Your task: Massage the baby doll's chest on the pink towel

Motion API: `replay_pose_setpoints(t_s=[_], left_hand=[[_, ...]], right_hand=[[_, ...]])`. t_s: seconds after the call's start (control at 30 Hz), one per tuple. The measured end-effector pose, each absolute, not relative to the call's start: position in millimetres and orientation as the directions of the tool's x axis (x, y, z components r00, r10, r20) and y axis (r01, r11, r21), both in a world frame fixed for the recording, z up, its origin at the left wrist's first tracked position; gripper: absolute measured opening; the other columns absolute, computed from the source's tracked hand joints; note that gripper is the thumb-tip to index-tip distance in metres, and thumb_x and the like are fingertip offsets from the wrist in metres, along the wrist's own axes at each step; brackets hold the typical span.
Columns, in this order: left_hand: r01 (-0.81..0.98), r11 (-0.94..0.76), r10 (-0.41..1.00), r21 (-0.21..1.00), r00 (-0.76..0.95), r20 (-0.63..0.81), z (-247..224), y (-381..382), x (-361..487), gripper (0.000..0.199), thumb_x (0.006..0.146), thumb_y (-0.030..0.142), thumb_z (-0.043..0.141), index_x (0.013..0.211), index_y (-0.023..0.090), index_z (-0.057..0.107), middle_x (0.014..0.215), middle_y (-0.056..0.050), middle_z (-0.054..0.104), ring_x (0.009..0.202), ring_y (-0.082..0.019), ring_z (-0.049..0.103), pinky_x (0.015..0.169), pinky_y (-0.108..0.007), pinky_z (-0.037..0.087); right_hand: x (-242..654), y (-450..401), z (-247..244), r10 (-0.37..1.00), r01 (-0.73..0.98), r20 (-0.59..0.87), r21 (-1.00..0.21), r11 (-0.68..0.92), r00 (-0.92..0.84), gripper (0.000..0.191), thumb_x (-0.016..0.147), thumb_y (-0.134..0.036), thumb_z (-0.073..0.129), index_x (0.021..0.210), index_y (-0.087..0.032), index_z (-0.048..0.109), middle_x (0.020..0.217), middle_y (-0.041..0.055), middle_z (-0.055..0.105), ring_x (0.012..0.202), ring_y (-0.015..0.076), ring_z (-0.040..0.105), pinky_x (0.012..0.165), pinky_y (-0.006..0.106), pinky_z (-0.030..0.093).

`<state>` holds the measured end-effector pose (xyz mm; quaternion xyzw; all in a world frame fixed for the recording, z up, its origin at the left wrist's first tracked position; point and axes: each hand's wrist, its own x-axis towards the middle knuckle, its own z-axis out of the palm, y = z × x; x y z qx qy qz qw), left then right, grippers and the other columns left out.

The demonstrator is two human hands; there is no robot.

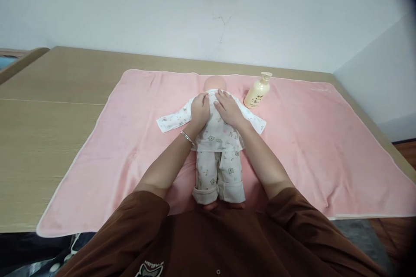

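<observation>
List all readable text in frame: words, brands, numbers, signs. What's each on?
Nothing reads with certainty.
Bottle: dark label lettering, too small to read.
Brown shirt: pale lettering above a logo, upside down and distorted; can't quote it reliably.
Pink blanket: faint mark near its far right corner, possibly lettering, illegible.
Doll's clothes: small printed pictures, no legible words.
</observation>
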<state>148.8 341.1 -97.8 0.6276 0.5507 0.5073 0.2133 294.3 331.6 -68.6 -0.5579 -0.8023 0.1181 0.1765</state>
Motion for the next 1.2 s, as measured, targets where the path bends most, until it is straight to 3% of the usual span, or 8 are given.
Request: replay_pose_setpoints(t_s=[0.17,0.4,0.5,0.63,0.83,0.97,1.1,1.2], left_hand=[[0.482,-0.279,0.903,0.830,-0.161,0.397,-102.1,342.8,148.8,0.035,0.104,0.030,0.037,0.096,0.023,0.071,0.110,-0.006,0.079,0.109,-0.023,0.070,0.118,-0.042,0.043],[0.423,-0.272,0.909,0.864,-0.181,0.375,-109.6,345.3,146.8,0.042,0.105,0.031,0.032,0.106,0.021,0.072,0.118,-0.010,0.078,0.115,-0.024,0.070,0.114,-0.042,0.047],[0.454,-0.304,0.899,0.837,-0.153,0.409,-109.2,344.6,146.8,0.041,0.105,0.032,0.033,0.100,0.021,0.072,0.113,-0.010,0.078,0.113,-0.025,0.070,0.110,-0.042,0.048],[0.487,-0.296,0.905,0.822,-0.132,0.404,-104.5,343.8,148.7,0.034,0.103,0.029,0.039,0.097,0.022,0.072,0.113,-0.009,0.078,0.113,-0.026,0.068,0.108,-0.042,0.049],[0.514,-0.279,0.933,0.811,-0.056,0.356,-93.4,341.0,153.2,0.037,0.102,0.025,0.037,0.093,0.022,0.073,0.114,-0.008,0.078,0.115,-0.026,0.068,0.122,-0.049,0.035],[0.549,-0.270,0.934,0.791,-0.051,0.353,-94.0,337.2,155.7,0.036,0.101,0.027,0.039,0.109,0.022,0.074,0.129,-0.010,0.075,0.131,-0.028,0.061,0.127,-0.052,0.028],[0.584,-0.252,0.936,0.772,-0.055,0.347,-96.1,336.0,157.0,0.038,0.100,0.029,0.041,0.121,0.019,0.072,0.142,-0.013,0.068,0.141,-0.030,0.055,0.129,-0.054,0.026],[0.543,-0.252,0.941,0.801,-0.058,0.335,-95.3,338.9,155.9,0.035,0.099,0.029,0.043,0.115,0.021,0.074,0.133,-0.010,0.073,0.132,-0.027,0.062,0.125,-0.051,0.034]], right_hand=[[279.1,305.2,-65.9,0.990,0.962,0.103,-0.245,0.122,-0.099,0.069,0.108,-0.037,0.033,0.156,0.012,0.032,0.164,0.0345,0.030,0.158,0.0408,0.025,0.129,0.055,0.021],[275.6,310.7,-67.0,0.833,0.785,0.152,-0.282,0.552,-0.532,0.058,0.101,-0.021,0.037,0.158,-0.011,0.044,0.169,0.0114,0.036,0.160,0.0264,0.026,0.133,0.051,0.012],[295.4,330.9,-69.9,0.898,0.819,0.158,-0.369,0.440,-0.411,0.057,0.106,-0.032,0.033,0.158,-0.012,0.044,0.170,0.0111,0.033,0.160,0.0253,0.027,0.132,0.050,0.017],[292.1,320.4,-70.5,0.979,0.930,0.148,-0.321,0.180,-0.139,0.066,0.107,-0.037,0.033,0.156,0.006,0.037,0.164,0.0293,0.036,0.155,0.0380,0.033,0.129,0.057,0.023],[265.0,292.6,-65.2,0.917,0.895,0.156,-0.207,0.395,-0.368,0.060,0.100,-0.015,0.034,0.157,0.001,0.040,0.166,0.0226,0.036,0.158,0.0357,0.027,0.130,0.052,0.019],[285.7,318.6,-65.8,0.920,0.867,0.132,-0.307,0.391,-0.368,0.059,0.105,-0.029,0.034,0.161,-0.011,0.037,0.171,0.0125,0.031,0.160,0.0319,0.023,0.131,0.054,0.019],[295.1,322.3,-65.2,0.991,0.943,0.081,-0.309,0.126,-0.106,0.066,0.109,-0.041,0.028,0.157,0.003,0.038,0.165,0.0262,0.036,0.156,0.0390,0.031,0.128,0.056,0.023],[278.3,297.5,-62.9,0.989,0.965,0.109,-0.228,0.126,-0.103,0.064,0.107,-0.033,0.034,0.158,0.004,0.035,0.163,0.0308,0.036,0.154,0.0453,0.032,0.125,0.062,0.025]])
